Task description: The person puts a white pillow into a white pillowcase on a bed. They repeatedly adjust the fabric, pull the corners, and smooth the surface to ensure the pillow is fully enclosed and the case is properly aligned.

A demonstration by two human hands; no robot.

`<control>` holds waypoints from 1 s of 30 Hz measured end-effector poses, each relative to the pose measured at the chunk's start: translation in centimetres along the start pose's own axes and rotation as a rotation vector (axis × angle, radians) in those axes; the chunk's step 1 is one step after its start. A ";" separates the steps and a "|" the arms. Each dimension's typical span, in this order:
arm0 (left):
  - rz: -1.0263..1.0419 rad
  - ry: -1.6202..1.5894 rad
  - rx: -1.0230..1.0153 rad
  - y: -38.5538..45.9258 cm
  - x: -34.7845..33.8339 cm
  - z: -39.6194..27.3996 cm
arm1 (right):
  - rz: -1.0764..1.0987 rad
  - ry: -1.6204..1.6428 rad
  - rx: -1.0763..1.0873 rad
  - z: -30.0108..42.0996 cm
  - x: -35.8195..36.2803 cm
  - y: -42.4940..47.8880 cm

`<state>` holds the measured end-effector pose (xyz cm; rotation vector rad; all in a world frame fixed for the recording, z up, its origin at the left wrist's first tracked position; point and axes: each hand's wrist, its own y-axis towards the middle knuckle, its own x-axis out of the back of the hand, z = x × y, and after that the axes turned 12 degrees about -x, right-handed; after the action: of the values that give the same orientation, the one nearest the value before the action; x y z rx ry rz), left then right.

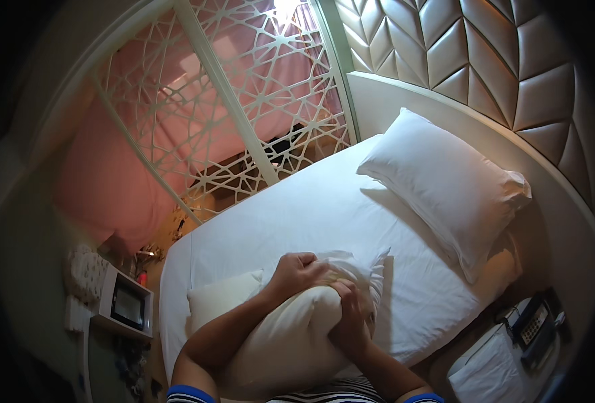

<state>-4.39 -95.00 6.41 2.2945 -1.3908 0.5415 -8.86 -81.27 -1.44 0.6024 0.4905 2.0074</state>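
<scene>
A bare, cream-coloured pillow (287, 337) rests upright against my body, its far end level with my hands. Bunched at that end is a white cloth (350, 262) that looks like a pillowcase, with a pleated edge lying on the bed. My left hand (297, 272) is curled in the cloth, slightly blurred. At the pillow's right corner, my right hand (350, 312) has its fingers bent over the pillow end; part of its grip is hidden. Another cream pillow (222, 297) lies on the bed beyond my left forearm.
A white-covered pillow (443, 186) lies on the white-sheeted bed (297, 216) near the padded headboard wall (468, 55). A lattice partition (257, 95) borders the far side. At right, a telephone (531, 325) sits on a bedside table; at left is a microwave-like box (126, 305).
</scene>
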 end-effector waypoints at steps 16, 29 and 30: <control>0.119 0.937 -0.566 -5.9 3.7 -1.9 | 0.003 -0.194 -0.059 -6.1 -1.0 3.4; -0.263 0.352 -0.464 -3.9 -2.3 -0.9 | 0.139 -0.234 -0.126 -0.2 0.8 1.2; -0.301 0.318 -0.548 -3.6 -2.7 -0.9 | 0.049 -0.335 -0.112 -0.5 0.6 1.3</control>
<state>-2.44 -90.98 5.29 1.8271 -0.8822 0.3523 -10.28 -81.44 -0.93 0.8675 0.1615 1.9146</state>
